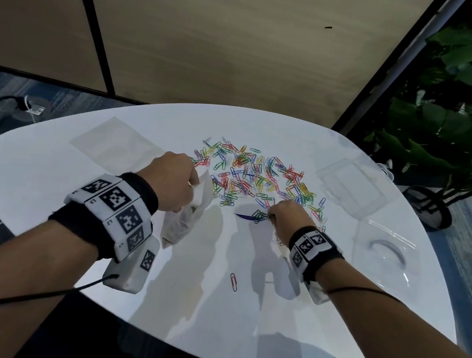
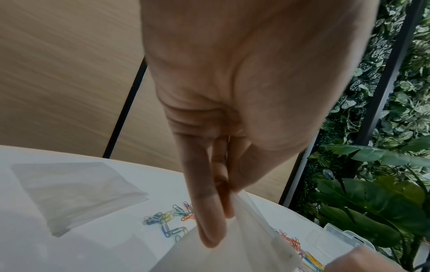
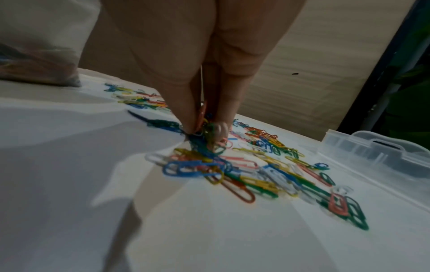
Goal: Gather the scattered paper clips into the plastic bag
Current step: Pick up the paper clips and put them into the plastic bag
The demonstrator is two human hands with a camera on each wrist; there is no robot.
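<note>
Plastic bag [image 1: 188, 217] pinched in your left hand [image 1: 170, 182], mouth left of right hand [image 1: 288, 218], which pinches paper clips [image 3: 202, 139]; carry leftward.

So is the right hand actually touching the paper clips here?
Touching. The right wrist view shows the right hand with fingertips pinched into a clump of paper clips; the head view agrees.

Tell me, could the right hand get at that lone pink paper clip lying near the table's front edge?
Probably yes: the pink paper clip lies alone on bare table, nothing covering it, though the right hand is pinching a bunch of clips.
</note>
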